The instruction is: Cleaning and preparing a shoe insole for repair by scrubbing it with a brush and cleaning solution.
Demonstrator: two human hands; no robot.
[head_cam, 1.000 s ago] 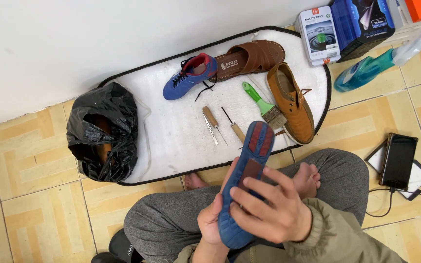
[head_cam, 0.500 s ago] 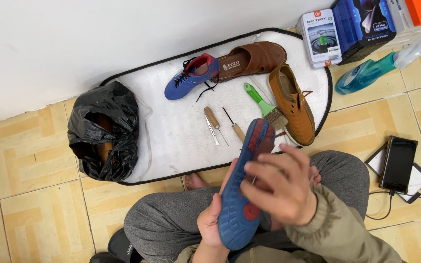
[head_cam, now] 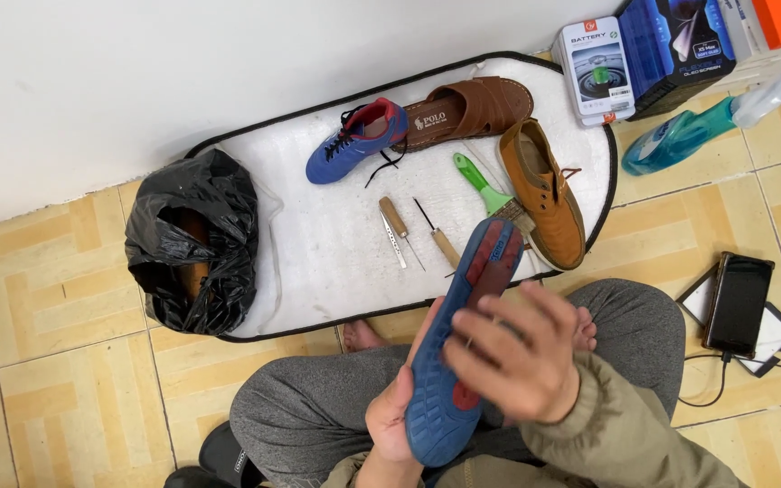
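Observation:
A blue shoe (head_cam: 458, 339) with a red patch on its sole lies sole-up over my lap. My left hand (head_cam: 392, 417) grips it from below near the heel. My right hand (head_cam: 515, 354) rests on the sole, fingers spread over its middle. On the white mat (head_cam: 318, 262) ahead lie the matching blue shoe (head_cam: 357, 140), a brown slip-on shoe (head_cam: 470, 110) and a tan lace-up shoe (head_cam: 546, 192). Two wooden-handled awls (head_cam: 399, 228) and a green-handled brush (head_cam: 490, 194) lie between them.
A black plastic bag (head_cam: 193, 239) sits on the mat's left end. At the upper right stand boxes (head_cam: 648, 56) and a teal spray bottle (head_cam: 707, 122). A dark phone (head_cam: 738, 303) lies on the tile floor to my right. My crossed legs fill the foreground.
My right hand has slid along the sole, fingers shifting over its middle. The shoe tilted slightly; the left hand kept its hold.

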